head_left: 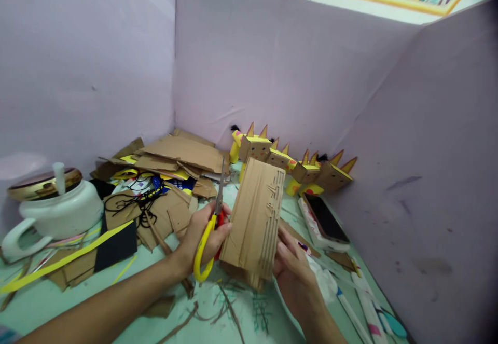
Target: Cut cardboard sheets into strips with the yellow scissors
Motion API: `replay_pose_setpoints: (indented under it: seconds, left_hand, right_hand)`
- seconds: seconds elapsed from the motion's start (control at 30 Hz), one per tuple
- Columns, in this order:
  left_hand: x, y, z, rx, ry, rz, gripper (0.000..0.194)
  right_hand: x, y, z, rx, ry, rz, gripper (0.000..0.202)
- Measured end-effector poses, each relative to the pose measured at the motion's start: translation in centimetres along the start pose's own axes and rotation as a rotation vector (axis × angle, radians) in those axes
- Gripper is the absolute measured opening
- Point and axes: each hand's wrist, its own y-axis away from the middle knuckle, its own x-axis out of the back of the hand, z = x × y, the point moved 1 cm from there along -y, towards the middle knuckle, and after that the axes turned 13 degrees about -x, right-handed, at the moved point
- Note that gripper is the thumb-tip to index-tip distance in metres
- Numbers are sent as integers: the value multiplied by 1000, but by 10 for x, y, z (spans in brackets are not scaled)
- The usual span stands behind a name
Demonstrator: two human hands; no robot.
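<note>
A folded piece of brown cardboard (249,214) with dark printed lines along its right side is held up before me. My right hand (291,261) grips its lower right edge, some fingers hidden behind it. In my left hand (206,235) is a pair of scissors (219,198) with one yellow and one red handle, blades pointing up. The left thumb touches the cardboard's left edge. Thin cardboard offcuts (229,307) lie on the pale green table below.
Cardboard sheets (182,152) and black cord (134,204) pile up at left, beside a white mug (62,211). Yellow and cardboard figures with pointed horns (307,170) line the back wall. A phone (326,217) rests on a box at right, near several markers (368,302).
</note>
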Motion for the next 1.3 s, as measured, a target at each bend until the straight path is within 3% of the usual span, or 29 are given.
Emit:
replay_pose_setpoints:
  seconds: [0.07,0.13,0.33,0.47,0.57,0.67,0.83,0.97,1.13,1.2,1.3]
  left_hand:
    - [-3,3,3,-14,-4,-60,12]
    - [-6,6,5,0,18,-96,13]
    - [-13,9,1,109,163,-191,23]
    - [-17,14,-4,165,204,-205,29]
    - [-18,11,-6,140,141,-121,30]
    - [-11,-1,-9,217,222,3,35]
    - [24,-33,-17,239,318,188,37]
    - [47,-41,-14,309,361,76,44]
    - [57,-38,-1,229,237,-243,31]
    - [66,-39,1,201,173,-342,26]
    - [85,-45,1,244,134,-373,26]
  right_hand:
    - [-4,1,2,-159,-20,-30,47]
    - [-4,1,6,-223,-2,0,46]
    - [6,-2,8,-143,72,182,52]
    - [3,-2,3,-125,43,166,51]
    - [0,-1,3,-166,26,74,46]
    - [1,-1,5,-219,86,14,46]
    - [7,5,0,-363,319,-209,39]
    - [12,13,-11,-459,477,-356,25]
    - [10,16,-21,-469,564,-519,19]
    - [11,12,-24,-433,457,-430,26]
    - [20,0,-25,-252,426,51,41]
